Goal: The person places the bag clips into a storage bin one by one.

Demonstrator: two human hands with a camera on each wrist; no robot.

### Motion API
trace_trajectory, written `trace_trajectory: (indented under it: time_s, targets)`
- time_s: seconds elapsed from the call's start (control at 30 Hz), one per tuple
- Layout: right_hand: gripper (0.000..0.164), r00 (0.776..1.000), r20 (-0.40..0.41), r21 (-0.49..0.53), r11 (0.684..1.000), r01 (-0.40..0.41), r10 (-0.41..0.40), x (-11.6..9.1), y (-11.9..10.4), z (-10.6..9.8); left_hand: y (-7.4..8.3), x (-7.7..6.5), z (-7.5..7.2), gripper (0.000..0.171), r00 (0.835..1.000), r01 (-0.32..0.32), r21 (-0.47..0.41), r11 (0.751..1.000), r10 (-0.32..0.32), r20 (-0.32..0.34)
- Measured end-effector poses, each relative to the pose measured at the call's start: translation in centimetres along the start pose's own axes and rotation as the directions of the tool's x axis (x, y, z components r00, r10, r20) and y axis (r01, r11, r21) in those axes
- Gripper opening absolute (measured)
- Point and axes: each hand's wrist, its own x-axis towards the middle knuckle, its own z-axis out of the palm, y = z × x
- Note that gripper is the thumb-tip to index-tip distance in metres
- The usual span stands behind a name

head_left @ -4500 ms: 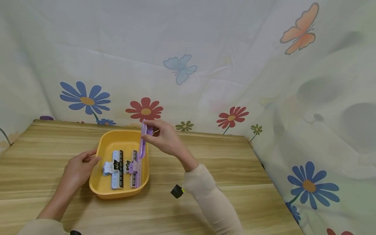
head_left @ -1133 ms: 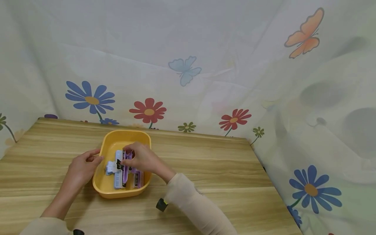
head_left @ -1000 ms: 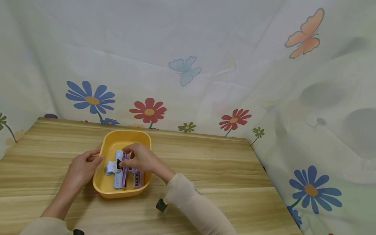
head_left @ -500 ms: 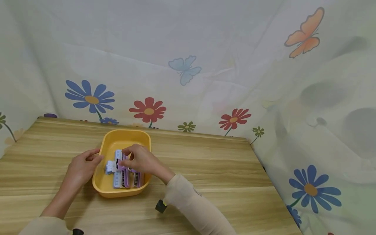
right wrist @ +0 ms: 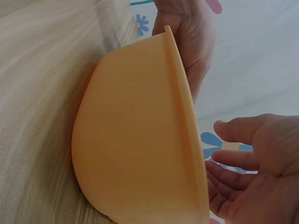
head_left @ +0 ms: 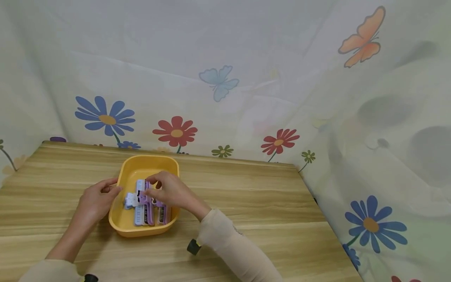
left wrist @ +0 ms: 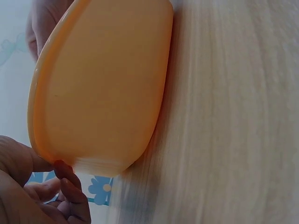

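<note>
In the head view a yellow plastic tray (head_left: 130, 231) holds several long bag clips patterned like piano keys. My left hand (head_left: 95, 201) pinches its left rim between thumb and fingers; the left wrist view shows the same grip on the tray wall (left wrist: 103, 93). A light-blue clip (head_left: 139, 215) lies at the left with its handle pointing left. Against it lies a purple clip (head_left: 150, 215), partly over a black one. My right hand (head_left: 169, 190) hovers over the purple clip, thumb by its handle. In the right wrist view that hand's fingers (right wrist: 238, 161) stand apart, pinching nothing.
More clips, one of them black-keyed (head_left: 162, 215), lie at the tray's right side, partly under my right hand. The tray stands on a wood-grain table (head_left: 239, 203). A white flower-print cloth (head_left: 141, 47) hangs behind the table and at its sides.
The right hand carried the purple clip from above the tray's right rim down to the light-blue clip. The clip has settled flat and the fingers have loosened. The left hand stays on the rim.
</note>
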Motion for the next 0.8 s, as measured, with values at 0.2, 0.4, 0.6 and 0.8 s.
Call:
trace_trajectory:
  time_s: [0.2, 0.4, 0.6, 0.8]
  targets:
    - [0.037, 0.999, -0.029, -0.06, 0.998, 0.027, -0.028, -0.5, 0.1, -0.5, -0.1, -0.1, -0.4, 0.066, 0.999, -0.018, 0.0, 1.0, 0.018, 0.028]
    - [0.042, 0.998, -0.067, -0.07, 0.998, 0.0, -0.005, -1.1, 0.1, -0.8, -0.4, 0.0, -0.9, 0.068, 0.998, -0.038, 0.015, 0.999, 0.037, 0.055]
    - [0.042, 0.994, -0.112, -0.147, 0.989, 0.001, -0.017, -1.7, 0.7, -1.1, -0.5, 0.0, -1.3, 0.065, 0.997, -0.061, 0.038, 0.997, 0.059, 0.059]
    - [0.051, 0.994, -0.102, -0.216, 0.975, -0.046, 0.025, -2.6, 1.6, -1.6, -0.5, -0.4, -1.5, 0.067, 0.994, -0.095, 0.076, 0.993, 0.09, 0.064]
